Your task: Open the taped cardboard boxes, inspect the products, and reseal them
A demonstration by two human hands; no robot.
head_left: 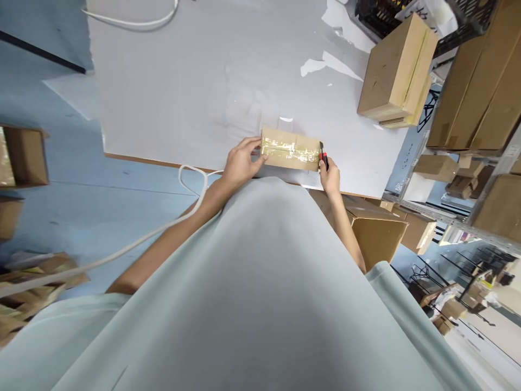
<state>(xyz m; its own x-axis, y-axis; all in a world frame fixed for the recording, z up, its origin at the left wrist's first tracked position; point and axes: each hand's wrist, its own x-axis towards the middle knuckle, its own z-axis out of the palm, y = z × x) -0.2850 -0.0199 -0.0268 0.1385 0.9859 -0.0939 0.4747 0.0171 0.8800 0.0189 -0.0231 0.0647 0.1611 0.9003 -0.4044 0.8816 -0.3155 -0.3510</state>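
Observation:
A small cardboard box with shiny clear tape along its top lies at the near edge of the grey table. My left hand grips the box's left end, thumb on the near side and fingers at the back. At the opposite end, my right hand is closed around a red and black box cutter. The cutter points away from me, right beside the box's right end. Whether the blade is out is too small to tell.
A white cable runs past my left arm. Cardboard boxes stand at the table's right, near a black crate. Torn white scraps lie on the table. An open carton sits below the right edge, with shelving beyond.

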